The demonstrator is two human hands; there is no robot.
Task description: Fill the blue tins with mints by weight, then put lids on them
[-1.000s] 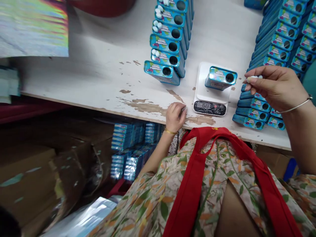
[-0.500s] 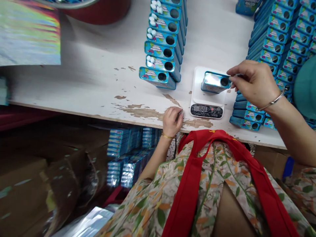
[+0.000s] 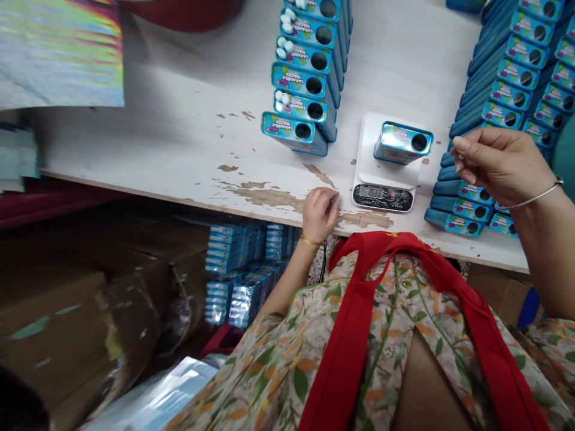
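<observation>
A blue candy tin (image 3: 401, 149) with a dark round opening stands on the white digital scale (image 3: 367, 173), whose display is lit. Just right of the scale, my right hand (image 3: 503, 164) is raised, thumb and fingertips pinched together. It is apart from the tin; whatever the pinch may hold is too small to name. My left hand (image 3: 320, 214) rests curled at the table's front edge, left of the scale. Its closed fingers hide what may be inside. Left of the scale runs a row of blue tins (image 3: 294, 133), several with white candies (image 3: 284, 46) lying on their tops.
Many more blue tins (image 3: 516, 93) stand in packed rows at the right, beside a teal container (image 3: 565, 152). A red basin (image 3: 188, 13) and a shiny sheet (image 3: 63, 54) are at the upper left. Below the table (image 3: 179, 137) are cartons (image 3: 54, 311) and stacked tins (image 3: 224, 251).
My right hand has drawn back to the right, away from the tin on the scale. My left hand stays curled at the edge. The whole view has shifted slightly.
</observation>
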